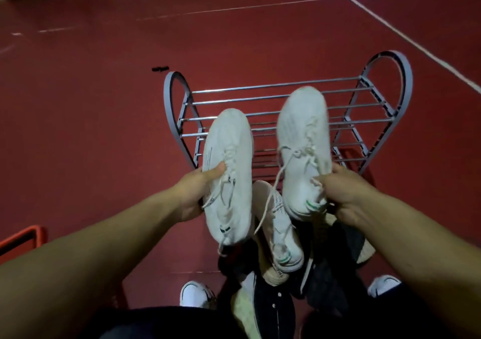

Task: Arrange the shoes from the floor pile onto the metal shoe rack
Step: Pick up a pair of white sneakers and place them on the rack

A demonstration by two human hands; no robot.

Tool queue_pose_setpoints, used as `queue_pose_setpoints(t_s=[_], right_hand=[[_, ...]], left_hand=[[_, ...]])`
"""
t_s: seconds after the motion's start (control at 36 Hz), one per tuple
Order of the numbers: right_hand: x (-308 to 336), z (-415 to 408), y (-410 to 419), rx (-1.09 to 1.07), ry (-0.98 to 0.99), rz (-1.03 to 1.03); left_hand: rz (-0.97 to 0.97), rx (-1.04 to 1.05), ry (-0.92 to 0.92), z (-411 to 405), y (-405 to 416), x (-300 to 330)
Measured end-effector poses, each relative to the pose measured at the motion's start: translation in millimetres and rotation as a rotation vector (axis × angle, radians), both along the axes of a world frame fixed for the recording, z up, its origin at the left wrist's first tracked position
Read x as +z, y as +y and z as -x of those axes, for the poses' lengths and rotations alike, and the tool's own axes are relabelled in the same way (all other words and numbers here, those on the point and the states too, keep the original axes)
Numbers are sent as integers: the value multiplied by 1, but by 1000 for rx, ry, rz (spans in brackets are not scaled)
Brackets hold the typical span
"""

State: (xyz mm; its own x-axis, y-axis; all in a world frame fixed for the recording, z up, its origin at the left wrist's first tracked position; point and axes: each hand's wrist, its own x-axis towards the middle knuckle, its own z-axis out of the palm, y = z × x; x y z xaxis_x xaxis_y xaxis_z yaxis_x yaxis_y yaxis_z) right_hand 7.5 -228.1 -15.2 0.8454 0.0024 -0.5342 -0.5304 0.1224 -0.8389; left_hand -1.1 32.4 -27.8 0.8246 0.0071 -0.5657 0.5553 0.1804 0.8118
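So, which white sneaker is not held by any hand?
The white sneaker with green heel stripes, lying on the floor pile between both held ones.

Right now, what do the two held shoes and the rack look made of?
Left-hand shoe and right-hand shoe: seemingly white knit or mesh fabric, matte, with cotton-like laces; the soft, textured uppers suggest it. Shoe rack: metal, with shiny chrome-like rails that glint and duller grey curved end frames, perhaps painted.
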Motion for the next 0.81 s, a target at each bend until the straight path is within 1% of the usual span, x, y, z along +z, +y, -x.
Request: queue_pose_setpoints(t_s=[0.06,0.11,0.25,0.31,0.47,0.72,0.78,0.81], right_hand=[[-16,-1,-6,-50,94,-14],[-32,2,-4,-42,183,-23],[-64,14,17,36,269,-28],[-65,19,23,43,270,-27],[-59,21,27,47,208,-157],[-56,18,30,108,207,-119],[-55,18,32,112,228,-68],[-55,17,31,117,236,-4]], left_hand=[[40,-2,10,1,7,6],[77,-10,26,2,10,10],[46,-46,42,4,11,7],[25,-52,38,6,10,4],[4,-72,42,11,14,-6],[-45,-109,92,6,17,-16],[-76,-124,101,4,17,-17],[-116,-121,114,2,19,-18]])
